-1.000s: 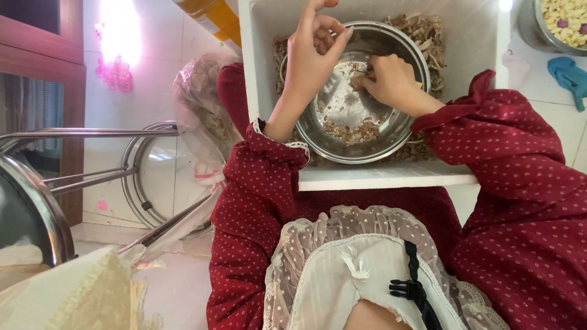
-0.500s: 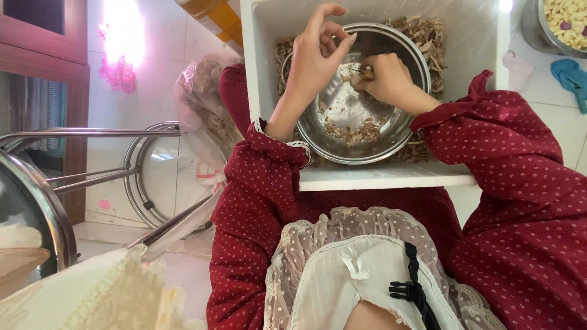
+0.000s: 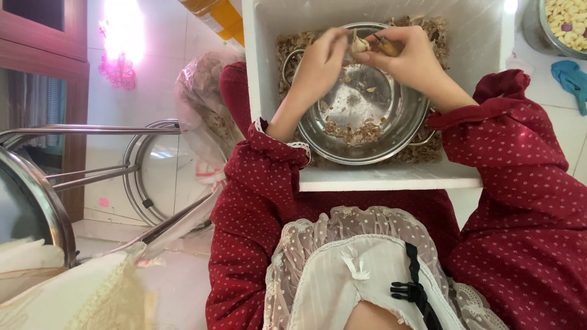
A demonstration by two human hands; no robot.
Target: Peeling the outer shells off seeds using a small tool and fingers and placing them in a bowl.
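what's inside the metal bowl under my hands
Scattered papery peel scraps lie on the metal bowl bottom. The left hand and right hand cover its far rim.

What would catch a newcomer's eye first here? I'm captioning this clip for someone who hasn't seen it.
The left hand and right hand, in dotted dark red sleeves, meet over a round shiny steel bowl, pinching a pale garlic clove. The bowl sits in a white rectangular tub littered with dry brown peelings.
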